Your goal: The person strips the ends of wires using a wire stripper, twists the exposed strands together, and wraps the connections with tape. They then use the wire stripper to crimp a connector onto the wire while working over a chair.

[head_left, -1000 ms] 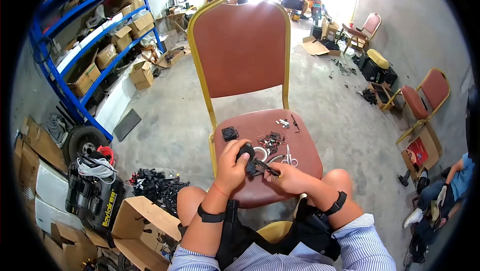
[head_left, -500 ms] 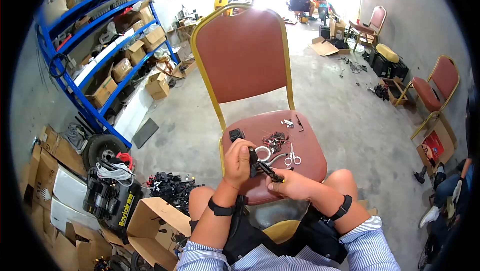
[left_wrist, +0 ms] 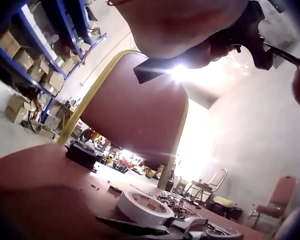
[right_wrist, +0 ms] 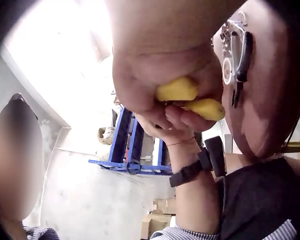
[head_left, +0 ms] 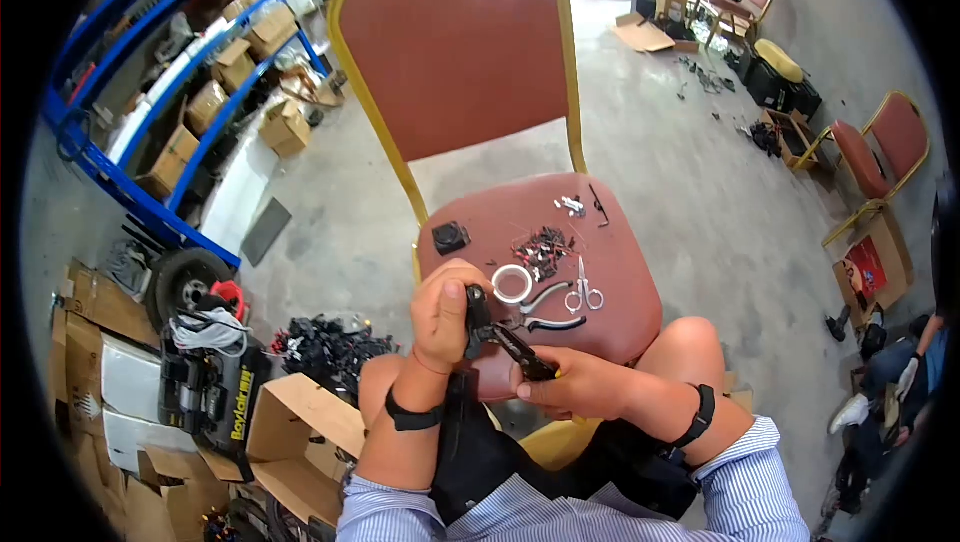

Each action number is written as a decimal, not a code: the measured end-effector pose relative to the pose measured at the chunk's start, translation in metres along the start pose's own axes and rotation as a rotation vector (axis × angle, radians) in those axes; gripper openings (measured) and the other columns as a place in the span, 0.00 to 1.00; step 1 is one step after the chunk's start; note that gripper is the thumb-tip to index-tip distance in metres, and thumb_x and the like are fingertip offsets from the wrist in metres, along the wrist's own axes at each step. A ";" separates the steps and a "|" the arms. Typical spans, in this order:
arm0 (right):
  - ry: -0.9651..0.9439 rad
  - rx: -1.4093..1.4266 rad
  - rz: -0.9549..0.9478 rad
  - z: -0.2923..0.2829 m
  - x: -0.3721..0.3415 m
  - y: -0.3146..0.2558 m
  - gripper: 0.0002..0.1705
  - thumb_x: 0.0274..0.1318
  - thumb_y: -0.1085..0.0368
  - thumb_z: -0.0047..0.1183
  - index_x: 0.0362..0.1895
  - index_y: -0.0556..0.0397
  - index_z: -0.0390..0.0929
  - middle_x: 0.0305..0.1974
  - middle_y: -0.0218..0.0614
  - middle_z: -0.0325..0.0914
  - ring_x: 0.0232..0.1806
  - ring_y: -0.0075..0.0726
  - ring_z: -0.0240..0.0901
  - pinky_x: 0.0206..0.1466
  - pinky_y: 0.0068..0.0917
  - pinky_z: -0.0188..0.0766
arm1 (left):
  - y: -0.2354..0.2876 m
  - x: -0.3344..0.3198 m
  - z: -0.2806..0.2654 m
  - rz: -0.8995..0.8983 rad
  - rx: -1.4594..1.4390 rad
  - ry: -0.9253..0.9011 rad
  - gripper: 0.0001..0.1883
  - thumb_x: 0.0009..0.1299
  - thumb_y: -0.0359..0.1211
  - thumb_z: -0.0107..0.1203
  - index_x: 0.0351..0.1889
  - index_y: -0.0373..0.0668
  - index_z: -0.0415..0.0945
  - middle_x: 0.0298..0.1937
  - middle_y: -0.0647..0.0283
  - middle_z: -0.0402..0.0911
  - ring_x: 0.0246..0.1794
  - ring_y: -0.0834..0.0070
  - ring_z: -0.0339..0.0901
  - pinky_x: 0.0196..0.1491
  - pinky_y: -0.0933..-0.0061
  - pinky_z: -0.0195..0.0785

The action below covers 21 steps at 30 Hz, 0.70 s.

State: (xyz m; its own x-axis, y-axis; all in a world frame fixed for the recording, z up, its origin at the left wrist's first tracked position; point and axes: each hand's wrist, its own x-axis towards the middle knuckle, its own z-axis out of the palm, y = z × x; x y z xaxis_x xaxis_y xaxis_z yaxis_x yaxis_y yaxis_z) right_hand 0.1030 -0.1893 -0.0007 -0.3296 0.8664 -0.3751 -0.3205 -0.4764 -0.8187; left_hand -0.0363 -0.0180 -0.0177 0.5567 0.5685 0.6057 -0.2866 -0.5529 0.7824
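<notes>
My left hand grips a black plastic part above the front of the chair seat. My right hand holds pliers by their yellow-and-black handles. The dark jaws of these pliers point at the lower side of the black part and overlap it in the head view. Just beyond the hands, a second pair of pliers with black grips lies on the seat. Beside it are a roll of white tape and small scissors.
A heap of small red and black bits lies mid-seat, with a square black part to its left. White pieces and a hex key lie farther back. An opened carton and a black parts pile are on the floor.
The head view has tilted down. Both hands sit lower against the seat, and the second pliers show more fully. The black part stays in the left hand, the held pliers in the right.
</notes>
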 end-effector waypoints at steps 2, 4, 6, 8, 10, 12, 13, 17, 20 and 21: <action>-0.036 0.058 0.029 -0.009 0.007 0.006 0.07 0.72 0.65 0.51 0.51 0.49 0.73 0.32 0.25 0.74 0.23 0.16 0.61 0.24 0.19 0.59 | -0.012 0.000 0.000 -0.034 -0.046 -0.007 0.27 0.84 0.46 0.38 0.34 0.34 0.77 0.32 0.56 0.76 0.28 0.74 0.71 0.32 0.74 0.64; -0.052 0.070 0.037 -0.009 0.009 -0.001 0.08 0.72 0.65 0.52 0.51 0.50 0.73 0.33 0.26 0.74 0.23 0.17 0.61 0.24 0.19 0.59 | -0.016 0.004 -0.003 -0.056 -0.091 -0.027 0.27 0.84 0.47 0.39 0.34 0.34 0.77 0.32 0.55 0.77 0.27 0.74 0.71 0.31 0.75 0.64; -0.098 0.142 0.043 -0.014 0.012 0.001 0.09 0.71 0.64 0.53 0.51 0.52 0.71 0.31 0.28 0.71 0.22 0.19 0.61 0.23 0.20 0.58 | -0.020 0.006 -0.004 -0.096 -0.157 -0.033 0.27 0.84 0.47 0.39 0.34 0.34 0.76 0.32 0.54 0.77 0.26 0.74 0.71 0.31 0.75 0.64; -0.122 0.186 0.062 -0.018 0.015 -0.001 0.10 0.71 0.64 0.54 0.50 0.53 0.71 0.28 0.28 0.69 0.21 0.19 0.60 0.23 0.20 0.58 | -0.023 0.008 -0.002 -0.129 -0.197 -0.031 0.27 0.84 0.47 0.39 0.34 0.34 0.76 0.32 0.54 0.76 0.26 0.74 0.70 0.30 0.75 0.65; -0.168 0.239 0.078 -0.023 0.020 0.001 0.09 0.71 0.64 0.53 0.47 0.54 0.69 0.24 0.27 0.64 0.20 0.20 0.60 0.23 0.21 0.58 | -0.026 0.008 0.000 -0.153 -0.212 -0.024 0.27 0.84 0.47 0.39 0.34 0.34 0.75 0.32 0.53 0.76 0.26 0.73 0.70 0.30 0.75 0.65; -0.203 0.275 0.108 -0.032 0.024 0.003 0.09 0.72 0.63 0.53 0.47 0.54 0.69 0.22 0.27 0.63 0.20 0.21 0.59 0.23 0.22 0.58 | -0.035 0.008 -0.002 -0.197 -0.255 -0.033 0.27 0.84 0.47 0.39 0.35 0.33 0.78 0.33 0.54 0.78 0.28 0.73 0.73 0.32 0.75 0.66; -0.227 0.315 0.127 -0.035 0.026 0.003 0.10 0.72 0.63 0.53 0.47 0.54 0.68 0.23 0.28 0.64 0.20 0.21 0.60 0.23 0.23 0.58 | -0.039 0.008 -0.002 -0.221 -0.281 -0.042 0.27 0.84 0.46 0.39 0.35 0.33 0.79 0.33 0.55 0.79 0.29 0.73 0.74 0.34 0.75 0.67; -0.376 0.530 0.138 -0.044 0.039 0.011 0.10 0.73 0.62 0.52 0.47 0.54 0.68 0.23 0.28 0.64 0.21 0.23 0.61 0.24 0.25 0.61 | -0.057 0.006 -0.001 -0.270 -0.456 -0.033 0.27 0.84 0.46 0.39 0.34 0.33 0.77 0.33 0.54 0.77 0.27 0.74 0.72 0.32 0.74 0.66; -0.396 0.654 0.126 -0.037 0.042 0.015 0.10 0.73 0.62 0.53 0.48 0.54 0.69 0.24 0.30 0.66 0.22 0.25 0.65 0.26 0.27 0.64 | -0.063 0.006 0.003 -0.336 -0.577 0.003 0.27 0.84 0.45 0.38 0.33 0.33 0.76 0.33 0.54 0.76 0.26 0.74 0.70 0.32 0.74 0.66; -0.380 0.677 0.121 -0.036 0.043 0.014 0.11 0.73 0.62 0.53 0.49 0.55 0.69 0.24 0.30 0.67 0.23 0.25 0.67 0.27 0.27 0.66 | -0.064 0.007 0.004 -0.355 -0.607 0.011 0.27 0.84 0.45 0.38 0.33 0.33 0.76 0.33 0.53 0.76 0.26 0.74 0.71 0.32 0.74 0.66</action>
State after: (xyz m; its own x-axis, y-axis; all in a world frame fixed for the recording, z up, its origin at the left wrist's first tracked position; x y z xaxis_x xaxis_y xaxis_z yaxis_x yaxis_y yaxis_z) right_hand 0.1161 -0.1536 -0.0436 -0.6390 0.7502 -0.1702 -0.6940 -0.6576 -0.2930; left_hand -0.0108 0.0187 -0.0648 0.6906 0.6593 0.2973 -0.4750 0.1035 0.8739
